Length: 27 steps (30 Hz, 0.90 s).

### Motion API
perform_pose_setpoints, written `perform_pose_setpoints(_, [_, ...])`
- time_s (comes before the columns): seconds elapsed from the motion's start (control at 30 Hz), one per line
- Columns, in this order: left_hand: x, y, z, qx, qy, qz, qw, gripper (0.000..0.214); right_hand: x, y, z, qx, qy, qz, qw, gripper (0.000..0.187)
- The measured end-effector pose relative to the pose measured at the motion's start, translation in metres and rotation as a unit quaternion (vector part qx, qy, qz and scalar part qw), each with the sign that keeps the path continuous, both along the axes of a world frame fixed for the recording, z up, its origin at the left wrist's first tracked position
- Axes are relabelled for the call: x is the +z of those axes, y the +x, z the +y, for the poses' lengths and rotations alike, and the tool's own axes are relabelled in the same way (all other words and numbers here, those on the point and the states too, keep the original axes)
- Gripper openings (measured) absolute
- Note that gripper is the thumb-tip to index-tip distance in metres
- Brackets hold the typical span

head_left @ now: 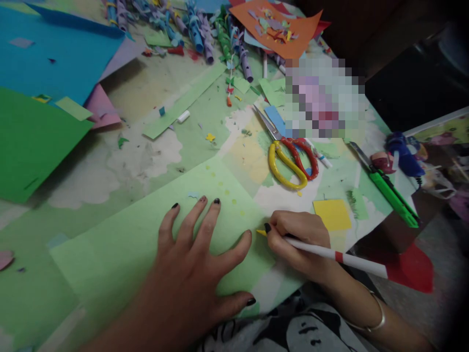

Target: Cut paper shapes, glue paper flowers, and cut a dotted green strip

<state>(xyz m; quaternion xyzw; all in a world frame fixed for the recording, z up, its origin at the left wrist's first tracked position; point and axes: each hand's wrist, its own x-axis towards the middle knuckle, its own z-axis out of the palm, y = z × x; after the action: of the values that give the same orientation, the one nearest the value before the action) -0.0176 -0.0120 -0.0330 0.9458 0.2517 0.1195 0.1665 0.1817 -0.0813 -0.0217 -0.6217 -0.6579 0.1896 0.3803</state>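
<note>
A light green sheet of paper (120, 234) lies flat on the table in front of me. My left hand (198, 264) rests on it with the fingers spread. My right hand (298, 239) grips a white felt-tip pen (361, 264) with a red band. The pen's yellow tip is at the sheet's right edge, close to my left fingers; whether it touches the paper I cannot tell. Several small yellow-green dots (227, 191) run along the sheet's far right edge. A small light blue scrap (193, 194) lies near my left fingertips.
Beyond the sheet lie scissors (280, 146) with yellow and red handles. A green utility knife (394, 195), blade showing, is at the right by a yellow paper square (332, 215). Blue card (54, 54) and green card (40, 142) lie left. Rolled paper tubes (194, 29) and orange paper (278, 27) are behind.
</note>
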Motion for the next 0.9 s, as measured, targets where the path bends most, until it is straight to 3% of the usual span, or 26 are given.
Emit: perform_pose_setpoints(0.9, [-0.0015, 0.0009, -0.0003, -0.002, 0.003, 0.001, 1.000, 0.067, -0.0007, 0.0005, -0.0019, 0.007, 0.002, -0.003, 1.000, 0.034])
